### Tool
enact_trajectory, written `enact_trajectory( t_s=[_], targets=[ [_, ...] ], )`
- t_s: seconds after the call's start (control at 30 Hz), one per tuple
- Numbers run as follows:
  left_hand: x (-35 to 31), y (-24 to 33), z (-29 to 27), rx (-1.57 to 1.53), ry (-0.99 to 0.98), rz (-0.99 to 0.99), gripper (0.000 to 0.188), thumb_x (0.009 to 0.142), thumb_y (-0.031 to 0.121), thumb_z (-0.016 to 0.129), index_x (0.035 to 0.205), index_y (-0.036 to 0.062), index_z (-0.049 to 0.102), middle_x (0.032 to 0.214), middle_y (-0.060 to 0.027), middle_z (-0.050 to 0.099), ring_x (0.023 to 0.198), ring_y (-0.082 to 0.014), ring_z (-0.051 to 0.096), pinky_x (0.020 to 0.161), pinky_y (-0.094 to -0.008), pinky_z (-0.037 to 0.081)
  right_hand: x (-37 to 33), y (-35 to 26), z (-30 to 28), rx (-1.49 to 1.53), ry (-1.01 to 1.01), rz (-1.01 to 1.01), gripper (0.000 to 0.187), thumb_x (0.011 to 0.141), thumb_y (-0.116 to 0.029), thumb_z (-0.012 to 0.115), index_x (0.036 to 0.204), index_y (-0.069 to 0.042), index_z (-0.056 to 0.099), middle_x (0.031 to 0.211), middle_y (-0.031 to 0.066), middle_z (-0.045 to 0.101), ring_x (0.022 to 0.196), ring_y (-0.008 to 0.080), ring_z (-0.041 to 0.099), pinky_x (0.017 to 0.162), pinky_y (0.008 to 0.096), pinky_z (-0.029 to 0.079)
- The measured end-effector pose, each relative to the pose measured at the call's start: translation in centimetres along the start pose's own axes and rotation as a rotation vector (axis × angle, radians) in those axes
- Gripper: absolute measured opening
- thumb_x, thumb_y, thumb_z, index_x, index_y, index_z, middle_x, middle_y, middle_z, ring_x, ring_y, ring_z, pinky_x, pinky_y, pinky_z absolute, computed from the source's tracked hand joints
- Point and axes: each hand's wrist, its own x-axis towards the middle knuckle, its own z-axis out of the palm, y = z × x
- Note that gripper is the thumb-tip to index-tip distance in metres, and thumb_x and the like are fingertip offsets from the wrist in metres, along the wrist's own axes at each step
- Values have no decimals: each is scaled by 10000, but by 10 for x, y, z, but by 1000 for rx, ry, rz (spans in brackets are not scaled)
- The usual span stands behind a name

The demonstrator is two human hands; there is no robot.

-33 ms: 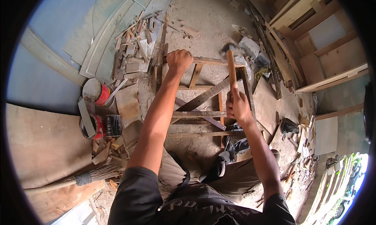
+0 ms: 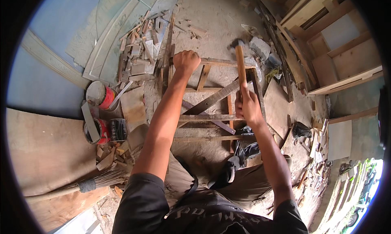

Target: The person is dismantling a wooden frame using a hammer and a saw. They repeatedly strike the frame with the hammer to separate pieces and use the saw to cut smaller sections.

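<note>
My right hand (image 2: 249,108) is wrapped round the light wooden handle of a hammer (image 2: 240,65). The hammer's dark head, slightly blurred, points away from me, beyond the frame's far right corner. In front of my legs stands a wooden frame (image 2: 207,117) of rough bars with a diagonal brace crossing it. My left hand (image 2: 187,62) is closed in a fist on the frame's far left corner; its fingertips are hidden from above. A thin purplish slat (image 2: 222,127) crosses under the brace.
Wood offcuts (image 2: 140,55) lie heaped at the far left. Paint buckets (image 2: 97,95) stand left, with a broom (image 2: 95,182) nearer me. A concrete block (image 2: 259,47) sits beyond the hammer. Wooden cabinet frames (image 2: 342,42) line the right, and black plastic (image 2: 245,146) lies by my foot.
The hammer has shifted very slightly, its head moving a little up and its handle tilting. My left hand stays in place on the frame.
</note>
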Motion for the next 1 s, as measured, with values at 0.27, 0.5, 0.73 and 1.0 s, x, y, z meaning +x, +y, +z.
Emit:
enact_trajectory(
  t_s=[0.27, 0.5, 0.73, 1.0],
  targets=[
    [5, -5, 11, 19, 103, 59, 276, 772, 206, 484, 690, 89, 721, 763, -184, 690, 735, -327, 693, 636, -421, 526, 14, -18, 18, -40, -101, 128, 544, 965, -593, 333, 788, -88, 428, 560, -36, 344, 411, 79, 302, 359, 256, 265],
    [3, 0, 1, 7, -40, -23, 324, 829, 253, 455, 774, 67, 715, 869, -192, 687, 823, -369, 670, 732, -442, 530, -6, -88, 11, 241, -46, -762, 549, 1020, -483, 240, 747, -60, 458, 515, -49, 385, 422, 56, 400, 363, 234, 310],
    [-1, 0, 10, -1, 123, 83, 263, 760, 199, 493, 706, 76, 720, 750, -190, 683, 731, -337, 687, 660, -431, 534, 21, 21, -11, -97, -48, 122, 534, 977, -549, 363, 724, -82, 418, 526, -21, 364, 400, 95, 348, 349, 272, 282],
    [5, 2, 10, 39, 103, 27, 268, 788, 214, 497, 687, 85, 709, 758, -165, 689, 729, -330, 684, 632, -426, 534, 15, -9, 1, -43, -66, -122, 549, 964, -580, 352, 755, -77, 413, 532, -42, 344, 379, 76, 327, 335, 272, 285]
  ],
)
